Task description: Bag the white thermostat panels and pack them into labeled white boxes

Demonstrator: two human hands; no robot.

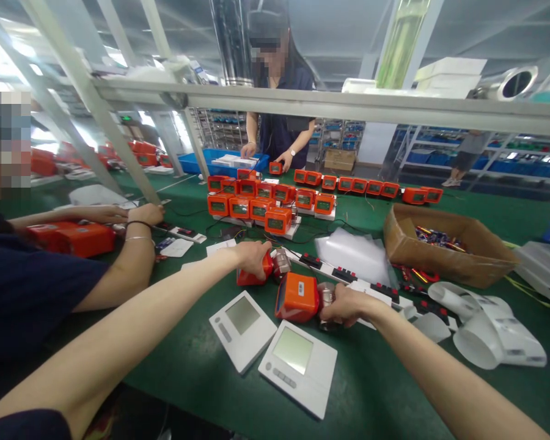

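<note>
My left hand (252,256) is closed over an orange device (255,276) with a metal end, resting on the green table (197,366). My right hand (346,304) grips the metal fitting (326,294) of a second orange device (297,297) lying on its side. Two white panels with grey screens (242,330) (299,365) lie flat just in front of both hands. A white strip with black and red parts (348,276) runs behind the devices.
Several orange meters (256,205) stand in rows at mid-table. A cardboard box (444,250) sits at right, white paper rolls (490,333) near it. One person's arms (128,256) rest at left; another person (279,122) stands opposite by a blue tray (197,164). A metal frame bar (330,105) crosses overhead.
</note>
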